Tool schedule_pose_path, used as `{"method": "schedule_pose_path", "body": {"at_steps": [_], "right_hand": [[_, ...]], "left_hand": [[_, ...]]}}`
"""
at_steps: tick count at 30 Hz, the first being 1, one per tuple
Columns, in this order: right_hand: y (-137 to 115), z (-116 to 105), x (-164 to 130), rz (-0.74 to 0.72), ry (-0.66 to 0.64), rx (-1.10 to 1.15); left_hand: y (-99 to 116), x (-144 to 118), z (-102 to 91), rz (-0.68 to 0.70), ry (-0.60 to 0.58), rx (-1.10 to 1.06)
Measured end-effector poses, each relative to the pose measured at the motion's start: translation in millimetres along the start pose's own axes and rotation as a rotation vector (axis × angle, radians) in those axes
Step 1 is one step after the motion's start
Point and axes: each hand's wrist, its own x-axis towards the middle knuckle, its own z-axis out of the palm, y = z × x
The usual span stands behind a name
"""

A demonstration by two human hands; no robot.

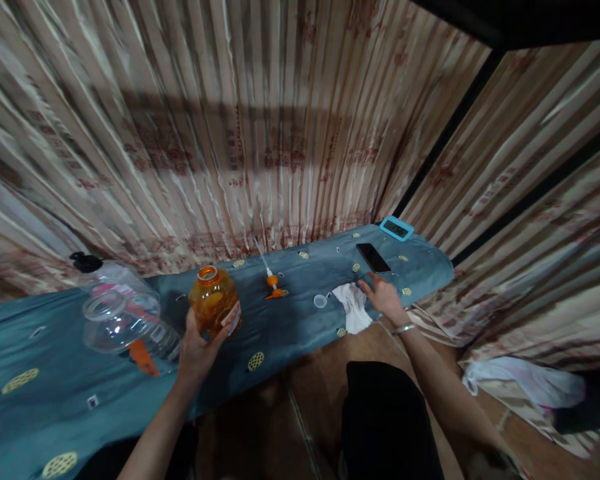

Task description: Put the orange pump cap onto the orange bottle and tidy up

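Observation:
My left hand (200, 347) is wrapped round the lower side of an amber plastic bottle (214, 303), whose mouth is uncapped and whose label faces right. Just right of it lies an orange-and-white pump head (273, 283) with its clear tube pointing to the back. At the right, my right hand (384, 297), with a bracelet on its wrist, has its fingers closed at the upper right edge of a crumpled white cloth (354, 308). A small round clear lid (320, 301) lies beside the cloth. The fingertips of my right hand are partly hidden.
Left of my left hand stand a clear wide-mouthed jar (105, 323) and a clear bottle with a black top (87, 261). A phone (373, 258) and a blue-framed digital clock (397, 228) lie at the right end of the blue cloth-covered surface (300, 327). Curtains hang behind.

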Motion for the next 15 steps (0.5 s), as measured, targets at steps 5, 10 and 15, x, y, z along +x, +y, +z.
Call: {"method": "schedule_pose_path", "body": {"at_steps": [5,10,15], "right_hand": [[27,9,66,0.164,0.041,0.014],[63,25,111,0.302,-0.007,0.074],[66,28,134,0.287,-0.07,0.098]], "left_hand": [[-8,-9,4.2,-0.012,0.012,-0.014],[-14,-20,2.8,0.013,0.025,0.005],[-18,-26,0.6,0.014,0.037,0.021]]}}
